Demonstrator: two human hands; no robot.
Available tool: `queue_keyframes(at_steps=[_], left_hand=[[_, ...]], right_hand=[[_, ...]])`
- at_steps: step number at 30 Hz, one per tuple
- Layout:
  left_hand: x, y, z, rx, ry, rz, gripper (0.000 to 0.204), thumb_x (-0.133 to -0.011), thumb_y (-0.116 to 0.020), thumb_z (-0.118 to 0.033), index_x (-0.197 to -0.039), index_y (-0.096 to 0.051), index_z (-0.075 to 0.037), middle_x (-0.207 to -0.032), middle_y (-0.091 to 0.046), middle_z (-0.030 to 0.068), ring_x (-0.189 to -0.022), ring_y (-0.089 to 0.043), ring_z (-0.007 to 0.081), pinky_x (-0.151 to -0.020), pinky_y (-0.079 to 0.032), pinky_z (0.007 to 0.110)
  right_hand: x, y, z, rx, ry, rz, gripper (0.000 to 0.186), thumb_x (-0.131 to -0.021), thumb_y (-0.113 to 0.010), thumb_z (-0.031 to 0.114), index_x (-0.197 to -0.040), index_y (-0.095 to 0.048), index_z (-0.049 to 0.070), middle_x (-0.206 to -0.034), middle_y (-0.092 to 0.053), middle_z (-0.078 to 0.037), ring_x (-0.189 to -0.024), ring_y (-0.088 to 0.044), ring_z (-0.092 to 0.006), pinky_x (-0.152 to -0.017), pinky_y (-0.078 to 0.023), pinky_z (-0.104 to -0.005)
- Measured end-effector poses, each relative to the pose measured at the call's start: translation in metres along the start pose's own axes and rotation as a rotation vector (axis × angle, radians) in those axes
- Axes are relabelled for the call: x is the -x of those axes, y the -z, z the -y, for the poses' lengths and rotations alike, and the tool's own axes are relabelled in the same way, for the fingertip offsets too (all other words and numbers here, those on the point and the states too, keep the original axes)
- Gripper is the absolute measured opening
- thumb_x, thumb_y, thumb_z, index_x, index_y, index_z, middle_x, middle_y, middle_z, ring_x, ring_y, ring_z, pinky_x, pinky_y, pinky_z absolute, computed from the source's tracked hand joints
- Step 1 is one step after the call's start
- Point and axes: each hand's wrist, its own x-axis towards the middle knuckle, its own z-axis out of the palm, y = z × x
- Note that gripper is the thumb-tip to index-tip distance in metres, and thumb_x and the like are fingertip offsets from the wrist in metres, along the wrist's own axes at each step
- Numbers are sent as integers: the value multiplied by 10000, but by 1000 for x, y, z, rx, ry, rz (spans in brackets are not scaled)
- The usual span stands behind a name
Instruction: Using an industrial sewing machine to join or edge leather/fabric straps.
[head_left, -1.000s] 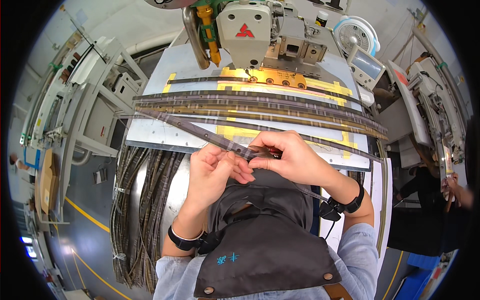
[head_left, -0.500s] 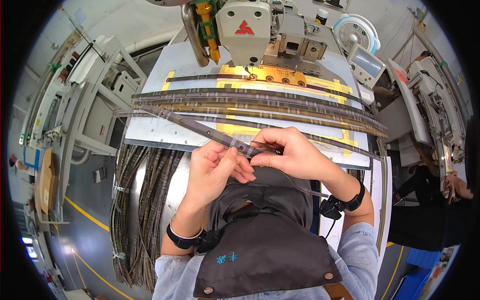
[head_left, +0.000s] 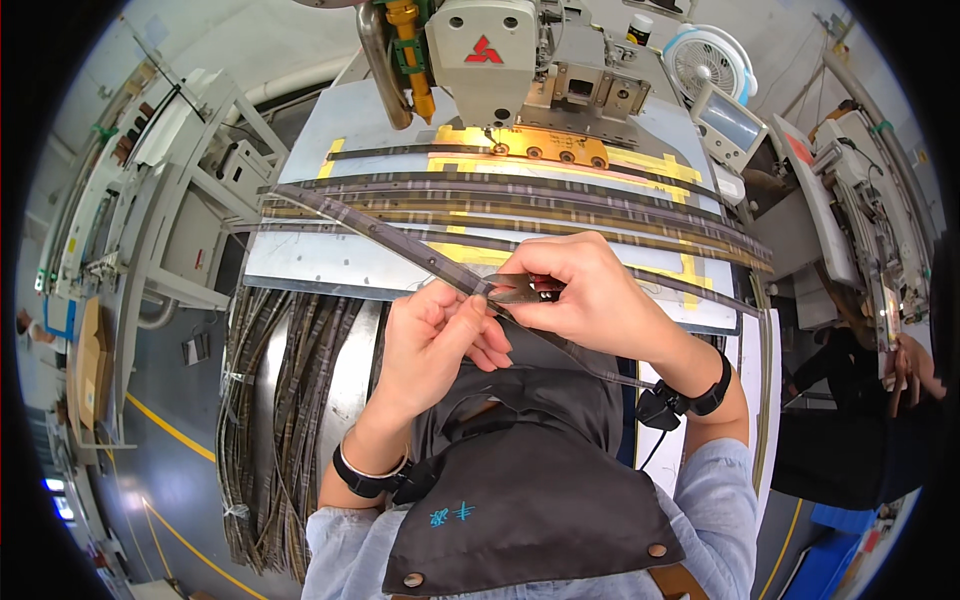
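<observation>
My left hand (head_left: 432, 338) pinches a long grey plaid fabric strip (head_left: 390, 245) between thumb and forefinger, its other fingers curled loosely. The strip runs from the far left of the worktable down to my fingers, then past them toward my right forearm. My right hand (head_left: 585, 298) is closed on small metal thread snips (head_left: 518, 289), whose tips point left and meet the strip just beside my left thumb. My palm hides the rest of the snips. Further plaid strips (head_left: 520, 193) lie side by side across the table beyond my hands.
An industrial sewing machine head (head_left: 482, 60) stands over the white worktable (head_left: 300, 262), above an orange-yellow clamp plate (head_left: 545, 147). Bundled strips (head_left: 290, 420) hang off the near left edge. At the back right are a fan (head_left: 705, 65) and a small screen (head_left: 735, 125).
My right hand has lifted and tilted, so more of the snips shows, with their tips at the strip. My left hand keeps its pinch almost in place. The view has shifted slightly.
</observation>
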Motion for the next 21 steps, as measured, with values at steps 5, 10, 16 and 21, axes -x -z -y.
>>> queue_keyframes(at_steps=[5, 10, 16, 21], left_hand=[[-1, -2, 2, 62, 43, 15, 206, -968, -460, -105, -946, -564, 71, -698, -651, 131, -574, -661, 187, -502, -536, 247], [-1, 3, 1, 92, 44, 34, 219, -971, -459, -117, -909, -552, 71, -700, -653, 140, -567, -660, 194, -495, -533, 250], [-3, 2, 4, 91, 56, 29, 230, -974, -451, -119, -885, -543, 72, -698, -652, 147, -562, -660, 204, -487, -532, 254], [-3, 2, 7, 148, -2, -9, 242, -980, -443, -124, -860, -549, 57, -679, -645, 140, -545, -650, 196, -474, -519, 246]], right_hand=[[1, 3, -2, -34, -41, 22, 143, -713, -700, 27, -823, -631, -35, -694, -632, -65, -615, -563, -103, -566, -442, -246], [-1, 0, -1, -207, -195, 63, 109, -790, -682, 53, -815, -636, -42, -700, -630, -27, -664, -524, -37, -567, -433, -216], [0, 0, -3, -323, -306, 77, 111, -834, -666, 74, -833, -645, -34, -686, -599, 5, -668, -515, -22, -570, -426, -197], [4, -3, -10, -542, -293, 137, 142, -855, -673, 99, -919, -630, -20, -767, -606, 11, -687, -531, -26, -597, -431, -189]])
